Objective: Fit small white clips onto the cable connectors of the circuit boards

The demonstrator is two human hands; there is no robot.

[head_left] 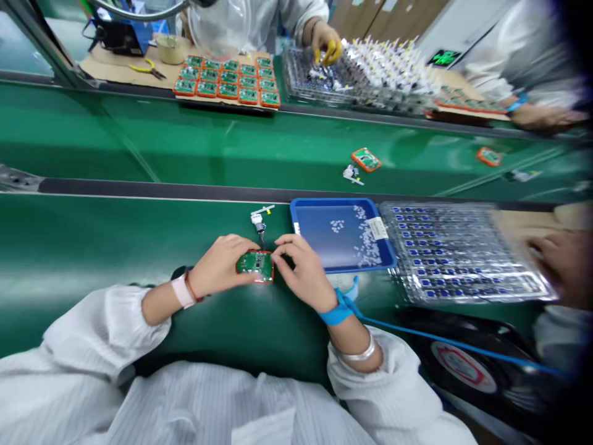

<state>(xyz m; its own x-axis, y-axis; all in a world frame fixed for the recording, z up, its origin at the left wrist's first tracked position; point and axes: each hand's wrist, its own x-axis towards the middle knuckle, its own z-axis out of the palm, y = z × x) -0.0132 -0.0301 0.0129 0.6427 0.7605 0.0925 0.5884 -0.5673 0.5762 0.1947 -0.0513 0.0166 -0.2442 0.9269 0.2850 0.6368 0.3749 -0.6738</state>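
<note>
Holding a little green circuit board (pixel 254 267) on the green belt (pixel 115 247) at 12 o'clock, left hand (pixel 220 266) and right hand (pixel 301 272) both pinching its edges, wire (pixel 262 238) trailing up to a white plug (pixel 257 217), blue tray (pixel 340 238) just off at 2 o'clock.

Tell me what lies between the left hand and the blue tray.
Head view: from the left hand to the blue tray lie a green circuit board, then the right hand.

**No legible markings.**
White label (pixel 377 228) on blue tray (pixel 315 235) and lit green sign (pixel 443 58): unreadable.
</note>
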